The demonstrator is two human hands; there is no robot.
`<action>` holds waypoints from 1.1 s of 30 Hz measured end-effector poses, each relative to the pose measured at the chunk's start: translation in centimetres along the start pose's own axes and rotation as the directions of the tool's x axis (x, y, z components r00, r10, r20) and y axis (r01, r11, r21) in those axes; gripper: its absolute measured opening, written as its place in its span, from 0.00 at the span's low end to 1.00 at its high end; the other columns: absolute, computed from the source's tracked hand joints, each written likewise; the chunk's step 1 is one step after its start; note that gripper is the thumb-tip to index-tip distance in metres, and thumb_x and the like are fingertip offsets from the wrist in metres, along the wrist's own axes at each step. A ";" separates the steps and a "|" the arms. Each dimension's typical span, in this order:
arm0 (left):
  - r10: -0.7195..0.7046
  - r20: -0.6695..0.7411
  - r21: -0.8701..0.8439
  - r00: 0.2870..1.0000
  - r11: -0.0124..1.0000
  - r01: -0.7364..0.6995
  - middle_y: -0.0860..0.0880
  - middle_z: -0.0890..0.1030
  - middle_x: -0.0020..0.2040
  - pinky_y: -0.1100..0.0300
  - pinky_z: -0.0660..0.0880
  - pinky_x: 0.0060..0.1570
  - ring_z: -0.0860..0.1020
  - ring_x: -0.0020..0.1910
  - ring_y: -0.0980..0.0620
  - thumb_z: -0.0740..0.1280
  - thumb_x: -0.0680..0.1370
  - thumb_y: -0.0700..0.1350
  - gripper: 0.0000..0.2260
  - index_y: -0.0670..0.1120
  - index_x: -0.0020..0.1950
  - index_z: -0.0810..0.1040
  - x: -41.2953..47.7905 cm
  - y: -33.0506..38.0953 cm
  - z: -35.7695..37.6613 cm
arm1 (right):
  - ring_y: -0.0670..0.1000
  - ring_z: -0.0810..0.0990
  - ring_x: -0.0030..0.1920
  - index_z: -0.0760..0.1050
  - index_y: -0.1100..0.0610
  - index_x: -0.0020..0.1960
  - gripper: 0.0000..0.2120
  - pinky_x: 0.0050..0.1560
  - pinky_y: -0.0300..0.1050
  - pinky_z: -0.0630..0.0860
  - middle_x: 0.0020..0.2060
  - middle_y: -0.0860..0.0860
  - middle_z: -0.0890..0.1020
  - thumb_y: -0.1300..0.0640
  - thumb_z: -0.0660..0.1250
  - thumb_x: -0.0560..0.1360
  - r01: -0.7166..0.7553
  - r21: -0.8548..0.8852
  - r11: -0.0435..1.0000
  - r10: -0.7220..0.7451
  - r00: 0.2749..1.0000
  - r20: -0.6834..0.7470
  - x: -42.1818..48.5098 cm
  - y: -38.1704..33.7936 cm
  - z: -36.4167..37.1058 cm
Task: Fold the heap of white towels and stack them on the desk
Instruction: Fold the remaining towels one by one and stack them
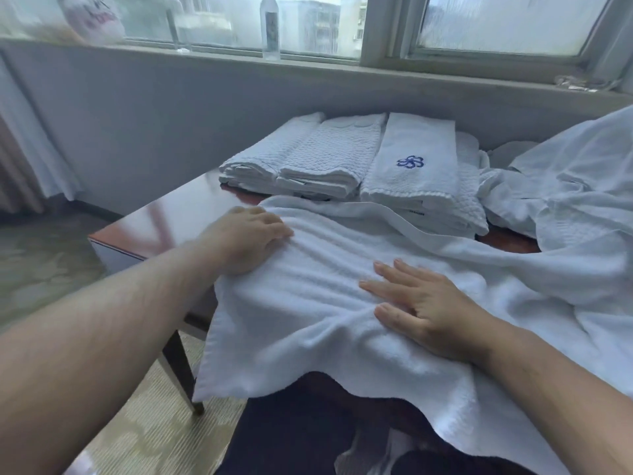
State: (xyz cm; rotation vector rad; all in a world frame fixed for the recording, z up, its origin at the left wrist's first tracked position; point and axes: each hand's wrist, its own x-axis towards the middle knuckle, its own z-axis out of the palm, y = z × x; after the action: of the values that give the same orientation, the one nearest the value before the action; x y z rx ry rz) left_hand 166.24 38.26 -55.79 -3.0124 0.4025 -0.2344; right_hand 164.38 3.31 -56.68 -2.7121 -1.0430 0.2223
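Now left hand (245, 236), right hand (421, 303) flat, released, pressing towel (308, 320) on desk (164, 217).

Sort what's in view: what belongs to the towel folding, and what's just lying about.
Part of the job: spread towel under the left hand and right hand; folded towels at the back; unfolded heap on the right; desk.

Lying about: bottle, plastic bag and crumpled wrapper on the windowsill.
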 end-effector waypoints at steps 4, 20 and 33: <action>-0.214 -0.039 0.035 0.976 0.976 0.215 0.53 0.73 0.69 0.52 0.66 0.63 0.69 0.66 0.48 0.59 0.75 0.36 0.28 0.58 0.72 0.71 -1.1 -0.1 -1.0 | 0.37 0.41 0.79 0.55 0.21 0.71 0.27 0.79 0.47 0.44 0.77 0.31 0.47 0.26 0.42 0.72 0.000 -0.018 1.000 -0.001 1.000 -0.011 0.3 -0.1 0.1; 0.243 -0.055 -0.487 0.968 0.840 -0.238 0.54 0.63 0.78 0.49 0.56 0.75 0.59 0.77 0.50 0.57 0.81 0.65 0.25 0.59 0.75 0.67 6.5 26.5 -0.9 | 0.57 0.74 0.57 0.76 0.53 0.53 0.11 0.51 0.51 0.73 0.56 0.55 0.78 0.49 0.59 0.78 -0.804 0.178 0.568 0.794 0.479 -0.374 -12.9 7.6 -3.1; 0.187 0.060 -0.328 0.981 0.932 -0.158 0.54 0.43 0.83 0.43 0.44 0.78 0.44 0.81 0.52 0.46 0.75 0.74 0.36 0.61 0.81 0.49 7.4 26.0 0.6 | 0.58 0.77 0.60 0.77 0.54 0.64 0.16 0.56 0.49 0.75 0.60 0.55 0.79 0.59 0.59 0.79 -0.972 -0.114 0.208 0.954 0.227 -0.194 -20.6 14.7 -7.8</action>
State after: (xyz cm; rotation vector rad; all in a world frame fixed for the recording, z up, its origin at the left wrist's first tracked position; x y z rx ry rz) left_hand 166.77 11.32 -58.27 -3.2585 0.7620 -0.0177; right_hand 160.36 -22.35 -51.86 -3.0782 0.9504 0.1747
